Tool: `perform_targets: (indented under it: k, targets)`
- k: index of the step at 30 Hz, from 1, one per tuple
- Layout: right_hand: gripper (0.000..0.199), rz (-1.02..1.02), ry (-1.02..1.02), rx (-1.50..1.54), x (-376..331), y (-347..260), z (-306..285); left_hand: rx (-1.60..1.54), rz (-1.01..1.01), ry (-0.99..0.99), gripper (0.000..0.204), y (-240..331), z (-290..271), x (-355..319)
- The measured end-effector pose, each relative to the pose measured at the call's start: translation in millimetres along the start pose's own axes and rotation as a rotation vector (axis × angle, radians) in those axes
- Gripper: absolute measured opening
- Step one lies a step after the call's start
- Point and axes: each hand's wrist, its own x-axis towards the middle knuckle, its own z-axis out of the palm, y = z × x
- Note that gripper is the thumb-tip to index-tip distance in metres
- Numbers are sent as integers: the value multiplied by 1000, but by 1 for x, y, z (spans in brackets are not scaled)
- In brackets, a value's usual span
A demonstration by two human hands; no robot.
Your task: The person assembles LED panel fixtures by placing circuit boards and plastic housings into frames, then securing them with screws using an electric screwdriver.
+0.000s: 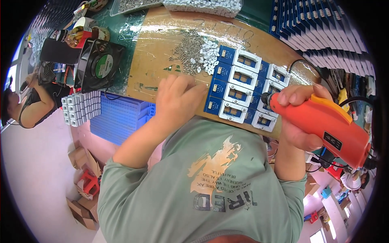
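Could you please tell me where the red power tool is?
In the head view, the red power tool is at right, in the right hand, its tip beside white frames.

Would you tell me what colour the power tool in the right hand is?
The power tool is orange-red, its lever amber; best in the head view.

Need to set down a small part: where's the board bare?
Biggest patch: left part of the brown board, between fan and screw pile. Second: the strip between the blue-and-white units and stacked panels. Crowded: the middle, with screw pile, white clips and left hand; and the units' right column, where the right hand holds a red screwdriver.
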Motion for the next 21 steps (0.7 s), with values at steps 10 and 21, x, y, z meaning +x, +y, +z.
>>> perform_targets:
  k: [10,21]
  targets:
    - [104,-4,-6,0,1,-2,1,-124,-140,-54,24,-16,-16,-14]
    - [110,43,-50,146,1,-2,-6,-82,-108,-66,21,-12,-7,-5]
